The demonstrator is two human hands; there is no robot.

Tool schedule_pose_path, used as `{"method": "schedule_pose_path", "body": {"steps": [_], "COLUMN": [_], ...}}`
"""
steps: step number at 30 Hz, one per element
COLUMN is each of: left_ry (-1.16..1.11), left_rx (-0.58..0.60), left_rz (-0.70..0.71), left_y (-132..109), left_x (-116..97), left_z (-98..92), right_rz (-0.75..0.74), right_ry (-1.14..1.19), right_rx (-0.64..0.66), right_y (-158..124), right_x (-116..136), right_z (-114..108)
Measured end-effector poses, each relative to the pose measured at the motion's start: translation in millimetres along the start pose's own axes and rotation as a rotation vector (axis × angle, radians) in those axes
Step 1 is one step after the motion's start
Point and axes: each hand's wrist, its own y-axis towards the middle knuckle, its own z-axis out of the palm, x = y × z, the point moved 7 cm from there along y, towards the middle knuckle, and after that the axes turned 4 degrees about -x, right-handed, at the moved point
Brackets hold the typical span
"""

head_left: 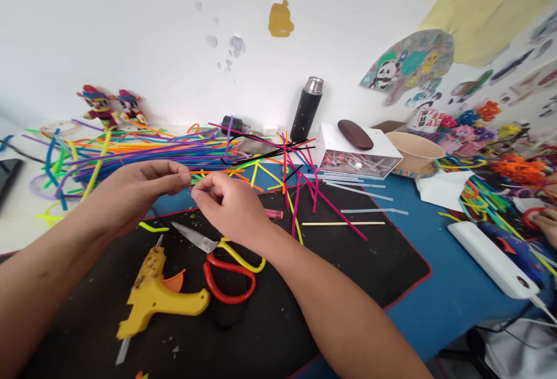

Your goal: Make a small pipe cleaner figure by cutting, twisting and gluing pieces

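Note:
My left hand is closed in a pinch above the back edge of the black mat. Close beside it, my right hand pinches too, fingertips almost meeting the left ones. A small purple bit shows at the right fingertips; what either hand holds is too small to make out. Behind both hands lies a large pile of coloured pipe cleaners. Scissors with red and yellow handles lie below my right hand, and a yellow glue gun rests below my left hand.
Magenta stems, a thin wooden stick and clear glue sticks lie right of my hands. Behind stand a black bottle, a white box and a bowl. A white power strip and another person's hand are at right.

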Motion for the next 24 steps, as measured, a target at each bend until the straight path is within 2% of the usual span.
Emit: {"method": "schedule_pose_path", "body": {"steps": [4, 12, 24], "left_ry": [-0.211, -0.28, -0.329], "left_rx": [0.0, 0.071, 0.127], "left_rz": [-0.091, -0.133, -0.12], "left_y": [-4, -12, -19], "left_x": [7, 16, 6], "left_z": [0.0, 12.9, 18.7], "right_rz": [0.018, 0.034, 0.02], "right_ry": [-0.009, -0.03, -0.056], "right_rx": [0.02, -0.004, -0.053], "right_y": [-1, 2, 0], "right_x": [-2, -9, -6], "right_z": [2, 3, -1]}}
